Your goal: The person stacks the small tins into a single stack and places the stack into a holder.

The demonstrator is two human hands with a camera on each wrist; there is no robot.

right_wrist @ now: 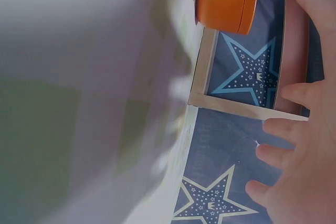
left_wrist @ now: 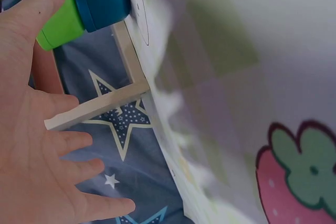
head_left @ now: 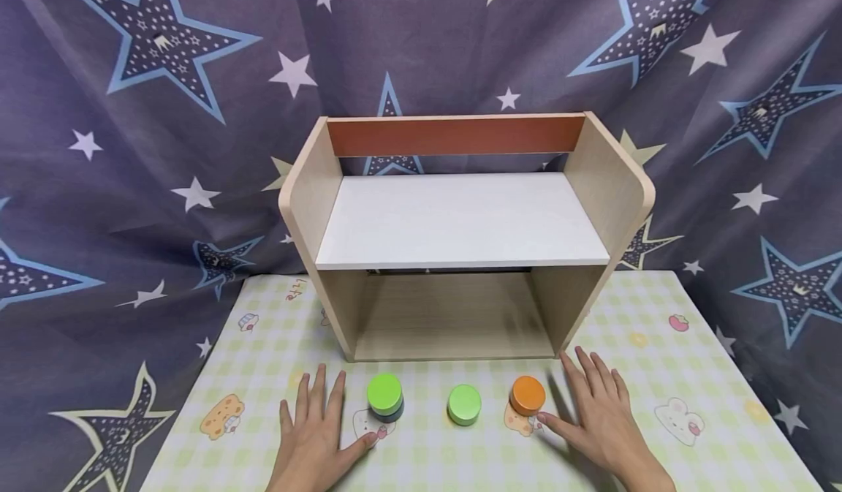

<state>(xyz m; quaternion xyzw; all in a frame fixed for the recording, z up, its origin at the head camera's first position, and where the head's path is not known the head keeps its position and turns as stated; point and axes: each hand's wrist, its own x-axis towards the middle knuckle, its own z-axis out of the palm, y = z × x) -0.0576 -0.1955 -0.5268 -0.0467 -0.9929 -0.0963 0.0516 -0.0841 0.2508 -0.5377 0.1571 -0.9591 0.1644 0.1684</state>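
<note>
Three small round lidded containers stand in a row on the table. At the left is a dark blue container with a bright green lid (head_left: 384,392); in the left wrist view its blue body (left_wrist: 102,1) shows below the green lid. A light green container (head_left: 464,404) stands in the middle, and an orange container (head_left: 528,395) is at the right. My left hand (head_left: 312,433), fingers spread, is just left of the blue container. My right hand (head_left: 600,419) is spread to the right of the orange container, thumb pointing toward it. Neither hand holds anything.
Behind the containers stands a small wooden shelf unit with a white upper shelf (head_left: 460,218), a brown back rail (head_left: 454,135) and a wood-coloured bottom board (head_left: 454,316). A green checked tablecloth (head_left: 658,375) covers the table. A dark star-patterned curtain (head_left: 421,39) hangs behind.
</note>
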